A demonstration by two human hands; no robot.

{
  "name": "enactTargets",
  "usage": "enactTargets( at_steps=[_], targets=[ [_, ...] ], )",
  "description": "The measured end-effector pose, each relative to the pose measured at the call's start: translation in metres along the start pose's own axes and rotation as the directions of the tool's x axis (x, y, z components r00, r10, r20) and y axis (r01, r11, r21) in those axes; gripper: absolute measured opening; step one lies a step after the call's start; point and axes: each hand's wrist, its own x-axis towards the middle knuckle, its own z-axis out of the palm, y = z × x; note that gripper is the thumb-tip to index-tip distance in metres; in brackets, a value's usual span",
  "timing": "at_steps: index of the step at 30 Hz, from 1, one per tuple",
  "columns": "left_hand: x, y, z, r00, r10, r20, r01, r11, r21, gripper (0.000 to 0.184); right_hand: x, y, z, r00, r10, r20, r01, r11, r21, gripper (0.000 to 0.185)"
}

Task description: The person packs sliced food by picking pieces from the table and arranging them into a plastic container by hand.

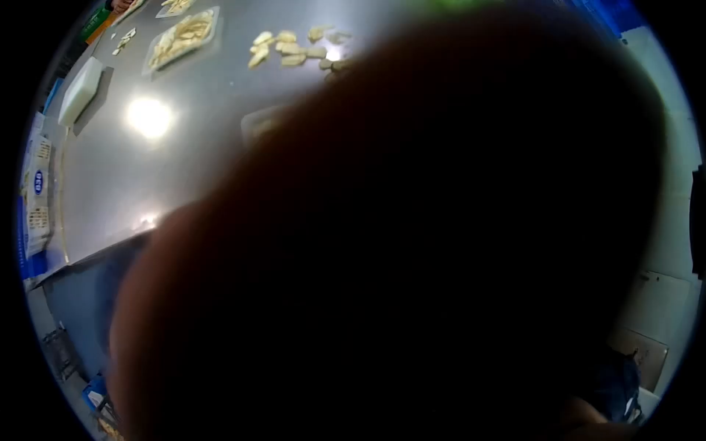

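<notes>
Largely, a dark, blurred hand, which one unclear, blocked the steel table; whether its fingers gripped anything, I couldn't tell. Pale slices and a half-hidden tray lay just past it, a white block near the table's left edge.

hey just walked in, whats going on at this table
A dark blur, probably one of the wearer's own hands, is so close to the camera that it covers most of the view; which hand, and what it holds, can't be told. On the metal table, a clear tray holds pale pieces, with loose pieces to its right. A white block stands near the left edge. Another person's hand shows at top left.
</notes>
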Motion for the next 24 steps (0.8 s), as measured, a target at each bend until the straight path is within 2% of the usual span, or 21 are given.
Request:
enactTargets(
  at_steps=[4, 5, 10, 13, 14, 17, 21, 24],
  targets=[
    [0.003, -0.011, 0.018, 0.988, 0.12, 0.098, -0.134, 0.98, 0.148, 0.028, -0.009, 0.002, 0.009, 0.996, 0.077, -0.05, -0.077, 0.997, -0.012, 0.035],
    [0.004, -0.013, 0.023, 0.979, 0.16, 0.128, -0.182, 0.965, 0.187, 0.028, -0.008, 0.008, 0.011, 0.998, -0.015, -0.054, 0.011, 0.997, -0.072, 0.036],
    [0.003, -0.022, 0.041, 0.92, 0.3, 0.251, -0.373, 0.865, 0.336, 0.027, -0.006, 0.012, 0.013, 0.992, -0.111, -0.06, 0.105, 0.99, -0.096, 0.039],
    [-0.005, -0.026, 0.043, 0.894, 0.334, 0.3, -0.434, 0.813, 0.388, 0.026, -0.008, 0.0, 0.007, 1.0, 0.015, -0.021, -0.016, 0.999, -0.044, 0.038],
    [-0.008, -0.026, 0.041, 0.893, 0.333, 0.301, -0.436, 0.805, 0.402, 0.026, -0.007, 0.006, 0.007, 0.999, -0.041, 0.02, 0.042, 0.997, -0.06, 0.038],
    [-0.019, -0.03, 0.028, 0.901, 0.311, 0.302, -0.422, 0.787, 0.45, 0.026, -0.008, 0.011, 0.012, 0.998, -0.063, 0.005, 0.064, 0.997, -0.049, 0.039],
    [-0.021, -0.028, -0.002, 0.93, 0.262, 0.259, -0.364, 0.764, 0.533, 0.025, -0.01, 0.0, 0.007, 0.998, -0.061, 0.006, 0.061, 0.998, -0.013, 0.041],
    [-0.005, -0.032, -0.004, 0.936, 0.272, 0.225, -0.352, 0.762, 0.544, 0.025, -0.008, 0.01, 0.008, 0.999, -0.045, -0.002, 0.045, 0.997, -0.063, 0.04]
  ],
)
